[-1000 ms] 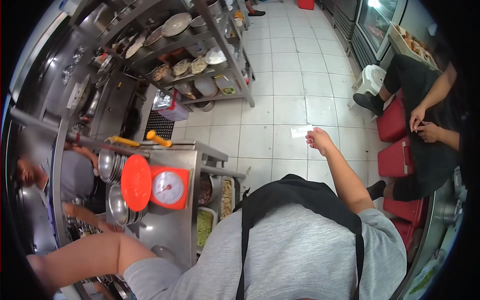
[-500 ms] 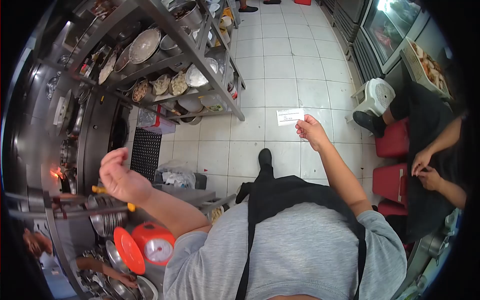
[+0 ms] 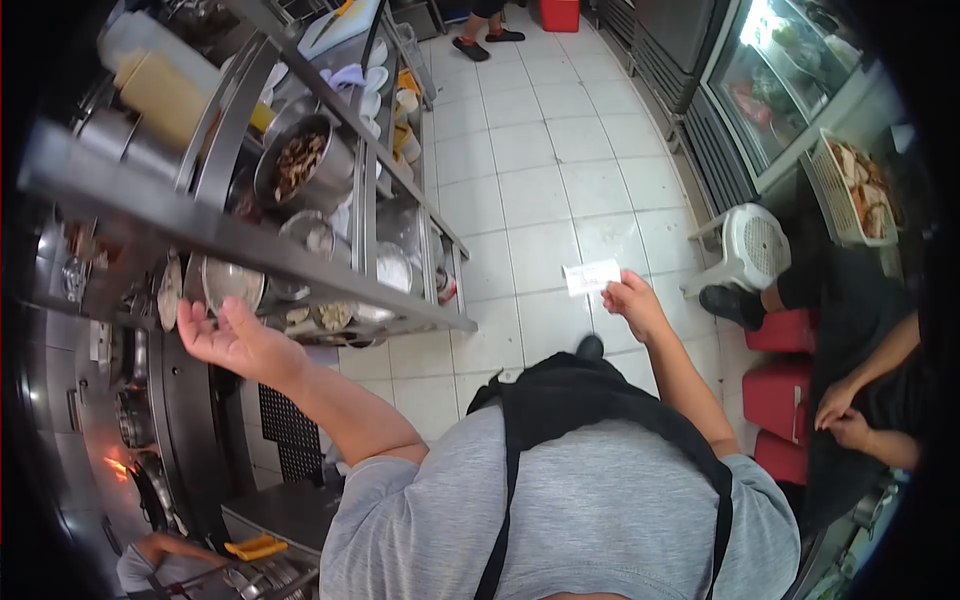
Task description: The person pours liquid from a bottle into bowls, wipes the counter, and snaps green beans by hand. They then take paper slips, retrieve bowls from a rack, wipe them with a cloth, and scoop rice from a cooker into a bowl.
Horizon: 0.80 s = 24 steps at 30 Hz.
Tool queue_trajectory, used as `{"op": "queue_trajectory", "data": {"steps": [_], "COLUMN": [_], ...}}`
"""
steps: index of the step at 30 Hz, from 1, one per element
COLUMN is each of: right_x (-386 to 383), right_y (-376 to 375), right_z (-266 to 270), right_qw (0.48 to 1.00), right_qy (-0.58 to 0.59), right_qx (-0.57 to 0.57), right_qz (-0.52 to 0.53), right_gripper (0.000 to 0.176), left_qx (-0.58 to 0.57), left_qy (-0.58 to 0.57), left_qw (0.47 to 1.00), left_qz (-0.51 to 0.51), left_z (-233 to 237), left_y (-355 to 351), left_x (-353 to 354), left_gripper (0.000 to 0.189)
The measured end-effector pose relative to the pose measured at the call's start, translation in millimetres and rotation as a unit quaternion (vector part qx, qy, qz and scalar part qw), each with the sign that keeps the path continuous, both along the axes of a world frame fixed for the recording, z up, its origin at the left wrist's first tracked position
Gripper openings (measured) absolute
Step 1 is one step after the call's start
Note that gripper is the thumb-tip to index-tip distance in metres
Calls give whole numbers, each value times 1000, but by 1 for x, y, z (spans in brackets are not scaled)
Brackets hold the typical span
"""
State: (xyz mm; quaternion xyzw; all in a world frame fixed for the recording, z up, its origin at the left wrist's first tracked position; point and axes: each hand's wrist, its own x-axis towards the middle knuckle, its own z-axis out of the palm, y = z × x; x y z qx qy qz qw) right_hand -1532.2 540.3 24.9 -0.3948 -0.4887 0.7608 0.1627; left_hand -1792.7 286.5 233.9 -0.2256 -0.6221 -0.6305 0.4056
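My right hand point(image 3: 635, 306) pinches a small white paper slip with print on it point(image 3: 590, 277) by one end, out in front over the tiled floor. The print is too blurred to read. To the left, my left hand point(image 3: 240, 342) is raised with its fingers apart and holds nothing. In this view it overlaps the lower edge of a metal shelf rack point(image 3: 400, 300). Just behind its fingers shows a bowl point(image 3: 232, 284) on the rack.
On the rack stand a pot of brown food pieces point(image 3: 300, 170) and several bowls. A stove flame point(image 3: 118, 467) burns at left. At right are a white stool point(image 3: 752, 245), red bins point(image 3: 775, 400), a basket of food point(image 3: 860, 185) and a seated person's hands point(image 3: 840, 412). Another person stands ahead.
I have moved forward, so the rack looms larger beside my left hand and the red scale has left view. My left fingers have spread; my right hand still holds the slip.
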Motion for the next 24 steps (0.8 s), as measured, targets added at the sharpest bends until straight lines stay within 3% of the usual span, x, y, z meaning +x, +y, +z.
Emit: {"op": "queue_trajectory", "data": {"steps": [6,9,12,15,20,24], "right_x": [-25,-72,-127,-195,-318,-422], "right_y": [119,188,253,306,345,336], "right_z": [-59,-49,-23,-9,-2,4], "right_qw": [992,992,993,987,966,955], "right_qy": [40,26,-32,-38,57,80], "right_qx": [-118,-123,-81,-64,-108,-128], "right_qz": [-29,-4,75,145,230,255], "right_gripper": [8,7,6,8,11,10], "left_qx": [51,30,10,9,-49,-1], "left_qy": [61,79,75,57,93,90], "left_qw": [986,981,930,880,809,752], "left_qz": [144,173,361,471,578,653], "left_z": [5,0,6,6,3,14], "left_y": [56,66,78,92,89,108], "left_x": [-51,-82,-97,-106,-117,-126], "left_gripper": [49,53,56,60,59,56]}}
